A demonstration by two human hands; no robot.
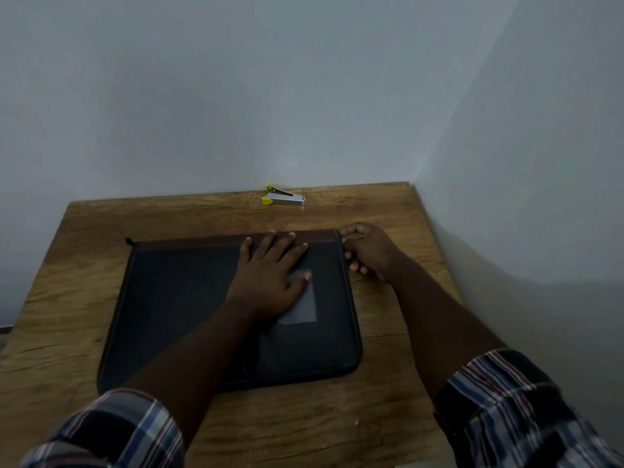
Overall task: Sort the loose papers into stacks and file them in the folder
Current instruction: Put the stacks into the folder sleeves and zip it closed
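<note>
Head view, read left to right from the folder: I see it lying flat and closed on the wooden table, its long axis running left–right, its brown strip along the far edge. No loose papers show. On the folder's right half my left hand rests palm down, fingers straight and spread, their tips reaching the brown strip; part of a pale rectangular patch shows under and beside that palm. Just off the folder's far-right corner sits my right hand, fingers curled with tips at the edge; I cannot tell whether they pinch a zip pull there. Beyond the folder's far edge lies a yellow-and-silver stapler. I judge the next move to turn on that right edge, nearest the right hand.
</note>
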